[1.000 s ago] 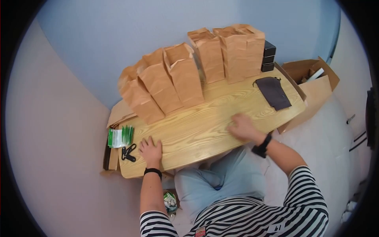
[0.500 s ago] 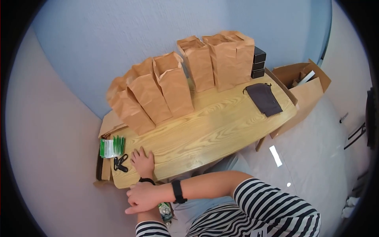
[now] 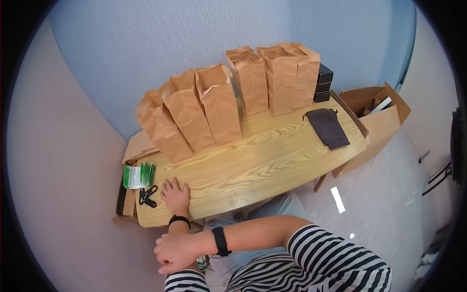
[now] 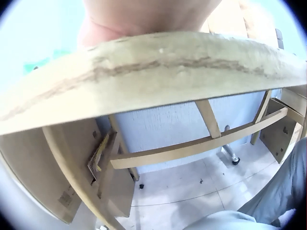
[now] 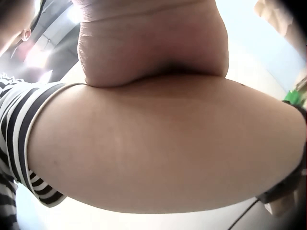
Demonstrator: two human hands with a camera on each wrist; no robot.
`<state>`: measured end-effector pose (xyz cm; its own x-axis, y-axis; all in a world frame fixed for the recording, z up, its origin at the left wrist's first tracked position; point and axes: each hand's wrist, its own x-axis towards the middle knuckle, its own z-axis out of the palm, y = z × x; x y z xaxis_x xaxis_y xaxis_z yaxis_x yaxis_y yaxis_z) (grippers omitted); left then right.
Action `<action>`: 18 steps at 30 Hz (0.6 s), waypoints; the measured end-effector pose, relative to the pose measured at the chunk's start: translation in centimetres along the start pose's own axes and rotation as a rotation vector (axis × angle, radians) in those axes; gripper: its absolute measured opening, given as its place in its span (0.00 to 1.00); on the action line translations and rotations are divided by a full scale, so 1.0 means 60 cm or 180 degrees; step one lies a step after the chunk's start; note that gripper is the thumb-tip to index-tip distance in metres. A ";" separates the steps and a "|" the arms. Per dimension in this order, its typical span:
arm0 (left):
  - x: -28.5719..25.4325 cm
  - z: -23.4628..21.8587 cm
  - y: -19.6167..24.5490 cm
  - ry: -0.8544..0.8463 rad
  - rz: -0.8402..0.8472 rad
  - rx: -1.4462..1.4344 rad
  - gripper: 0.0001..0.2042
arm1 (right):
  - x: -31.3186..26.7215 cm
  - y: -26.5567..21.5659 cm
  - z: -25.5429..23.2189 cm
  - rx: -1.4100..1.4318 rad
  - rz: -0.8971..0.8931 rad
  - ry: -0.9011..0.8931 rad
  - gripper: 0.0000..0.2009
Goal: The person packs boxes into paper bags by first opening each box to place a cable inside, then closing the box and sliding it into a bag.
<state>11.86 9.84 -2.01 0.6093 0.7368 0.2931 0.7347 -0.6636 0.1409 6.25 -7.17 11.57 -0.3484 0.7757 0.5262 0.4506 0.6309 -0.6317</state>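
Note:
On the wooden tabletop point(image 3: 253, 168), near its left front edge, my left hand point(image 3: 175, 197) lies flat with its fingers spread and holds nothing. My right arm crosses my body, and the right hand point(image 3: 179, 250) lies over my left forearm point(image 5: 163, 143) behind the black wristband point(image 3: 179, 220), fingers bent around the far side. The right wrist view shows the heel of that hand touching the forearm's skin. Just left of the left hand are black oval items point(image 3: 148, 196) and green-and-white packets point(image 3: 139, 175). Only the left hand's heel point(image 4: 148, 17) shows above the table edge in the left wrist view.
Several upright brown paper bags point(image 3: 221, 107) stand along the back. Black boxes point(image 3: 323, 83) are stacked beside them, with a dark drawstring pouch point(image 3: 328, 128) in front. An open carton point(image 3: 377, 129) stands right of the table; wooden table legs point(image 4: 72, 172) show underneath.
My right hand has left its place above the table and come across to my left forearm. The left hand stays flat on the table. The head view has shifted slightly.

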 end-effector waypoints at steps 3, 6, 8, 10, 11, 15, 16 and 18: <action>-0.007 0.004 -0.002 -0.0021 -0.0027 0.0000 0.30 | -0.001 0.000 0.007 -0.0055 -0.0036 0.0064 0.23; -0.002 0.005 -0.002 0.0022 -0.0026 -0.0029 0.30 | -0.004 -0.002 0.002 -0.0111 -0.0061 0.0240 0.22; -0.004 0.005 -0.003 0.0025 -0.0033 -0.0037 0.30 | -0.007 -0.005 0.002 -0.0141 -0.0142 0.0418 0.22; -0.004 0.002 -0.003 0.0016 -0.0017 -0.0034 0.30 | -0.009 -0.007 0.004 0.0013 -0.0397 0.0770 0.22; -0.005 0.002 -0.003 0.0008 -0.0024 -0.0039 0.30 | -0.011 -0.005 0.008 0.0019 -0.0390 0.0764 0.22; -0.004 0.004 -0.003 0.0037 -0.0016 -0.0041 0.30 | -0.009 0.001 0.011 -0.0051 -0.0322 0.0599 0.22; -0.003 0.004 -0.003 0.0044 -0.0023 -0.0043 0.30 | -0.008 0.001 0.010 -0.0118 -0.0268 0.0513 0.22; -0.003 0.005 -0.002 0.0058 -0.0036 -0.0058 0.30 | -0.005 -0.002 0.008 -0.0141 -0.0221 0.0501 0.21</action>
<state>11.74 9.82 -2.38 0.5953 0.7419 0.3085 0.7358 -0.6576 0.1616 5.90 -7.50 11.23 -0.2485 0.7158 0.6525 0.4669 0.6788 -0.5668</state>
